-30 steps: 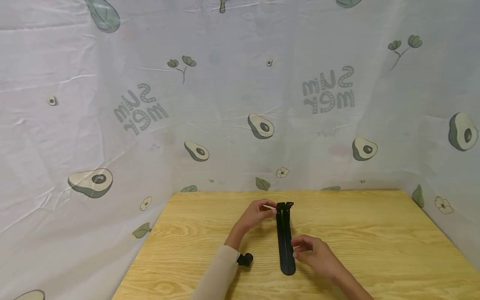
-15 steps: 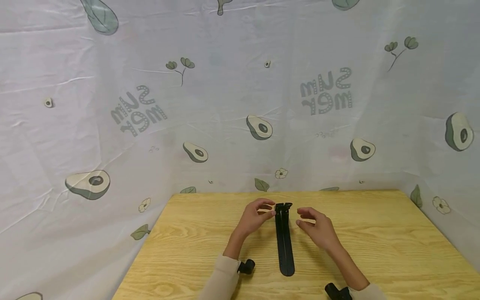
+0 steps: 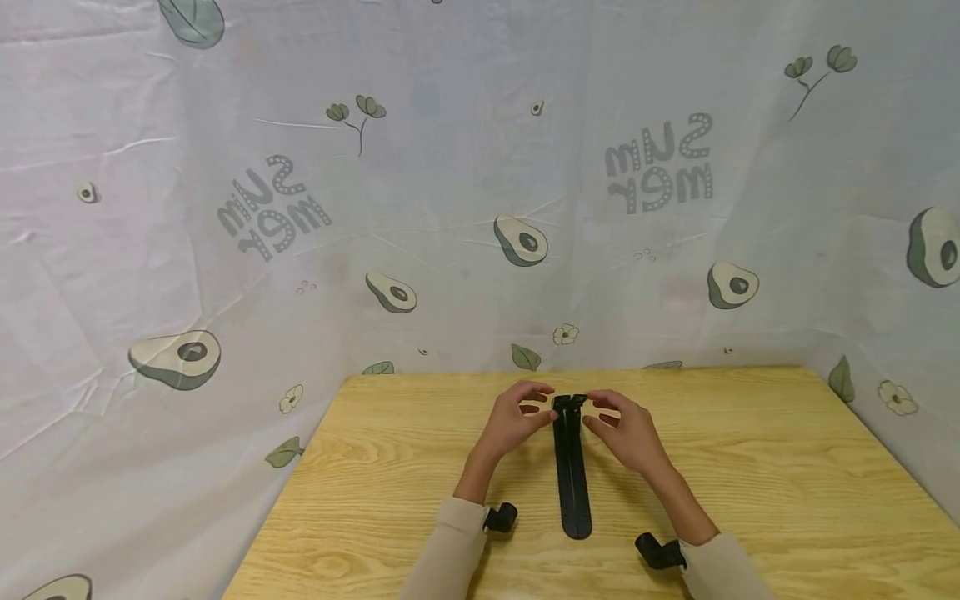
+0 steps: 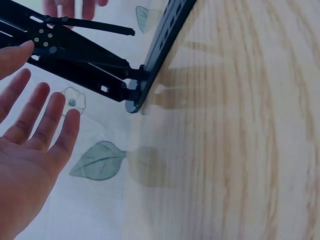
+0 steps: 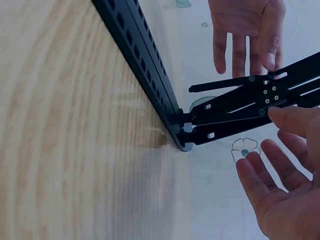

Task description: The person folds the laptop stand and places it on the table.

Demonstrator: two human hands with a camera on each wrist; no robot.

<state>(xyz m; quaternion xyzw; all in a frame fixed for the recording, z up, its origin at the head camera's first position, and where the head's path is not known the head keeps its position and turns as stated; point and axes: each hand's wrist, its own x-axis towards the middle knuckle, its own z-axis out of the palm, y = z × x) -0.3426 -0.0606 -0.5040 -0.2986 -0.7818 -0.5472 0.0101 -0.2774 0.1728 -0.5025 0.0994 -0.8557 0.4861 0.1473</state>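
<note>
A black folding stand (image 3: 573,479) rests on the wooden table, its long slotted base pointing towards me and its hinged arms raised at the far end. To the left of that raised end is my left hand (image 3: 512,425), its thumb at the edge and its fingers loosely spread. My right hand (image 3: 630,433) faces it from the right with fingers apart. In the right wrist view, the right thumb overlaps the stand's riveted joint (image 5: 270,95); whether it presses there I cannot tell. The left wrist view shows the slotted base (image 4: 167,40) and a thin bar (image 4: 100,26) beside the arms.
The wood-grain table (image 3: 390,450) extends to both sides of the stand. Behind it hangs a pale curtain (image 3: 450,183) printed with avocados and leaves. Black wrist cameras (image 3: 501,517) sit at both sleeve cuffs, near the tabletop.
My right hand has moved from beside the near part of the base to the raised far end, then closer to it. The left hand stays at the left side; the stand looks unmoved.
</note>
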